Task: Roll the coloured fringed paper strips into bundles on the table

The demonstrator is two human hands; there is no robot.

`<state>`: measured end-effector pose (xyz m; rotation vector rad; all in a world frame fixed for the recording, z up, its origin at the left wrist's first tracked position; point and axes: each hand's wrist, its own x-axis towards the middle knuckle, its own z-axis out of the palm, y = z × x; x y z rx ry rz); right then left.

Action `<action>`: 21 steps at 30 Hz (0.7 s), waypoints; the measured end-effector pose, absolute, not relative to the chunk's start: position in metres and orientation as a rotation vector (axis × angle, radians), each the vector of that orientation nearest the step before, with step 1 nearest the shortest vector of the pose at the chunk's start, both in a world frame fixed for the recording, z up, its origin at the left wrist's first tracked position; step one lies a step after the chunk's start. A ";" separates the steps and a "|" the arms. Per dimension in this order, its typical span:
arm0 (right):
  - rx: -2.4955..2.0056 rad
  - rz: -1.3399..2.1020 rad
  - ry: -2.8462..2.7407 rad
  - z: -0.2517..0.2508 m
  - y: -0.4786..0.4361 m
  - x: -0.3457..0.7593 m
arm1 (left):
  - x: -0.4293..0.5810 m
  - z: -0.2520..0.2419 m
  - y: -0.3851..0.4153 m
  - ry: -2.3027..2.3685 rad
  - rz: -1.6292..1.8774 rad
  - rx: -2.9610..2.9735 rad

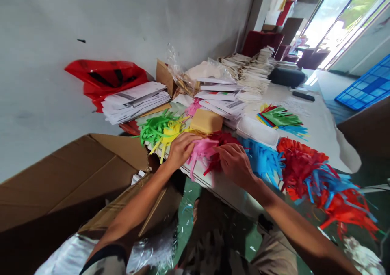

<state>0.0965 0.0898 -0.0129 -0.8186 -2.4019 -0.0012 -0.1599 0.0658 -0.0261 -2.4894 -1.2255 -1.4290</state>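
A pink fringed paper tassel (203,150) lies between my two hands near the table's front edge. My left hand (183,148) is closed on its left end. My right hand (235,161) has its fingers pinched together at the tassel's right end. Dark red fringed paper (225,139) lies behind and under my right hand. Left of my left hand are yellow strips (169,136) and green strips (152,128). A tan paper block (206,121) sits just behind the pink tassel. Blue fringed paper (263,158) lies to the right of my right hand.
Paper stacks (134,100) and a red bag (106,78) are by the wall. A white tray (257,131) stands behind the blue fringe. Red fringed bundles (304,161) hang over the right edge. An open cardboard box (70,173) is at the left.
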 end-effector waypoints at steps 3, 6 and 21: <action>-0.857 -0.088 -2.345 -0.018 0.090 0.086 | -0.148 -0.024 0.068 -1.134 -1.357 -2.592; -0.873 -0.159 -2.337 -0.023 0.096 0.078 | -0.142 -0.026 0.068 -1.179 -1.374 -2.627; -1.553 -0.268 -2.080 -0.003 -0.055 0.265 | -0.147 -0.055 0.068 -2.007 -2.020 -2.074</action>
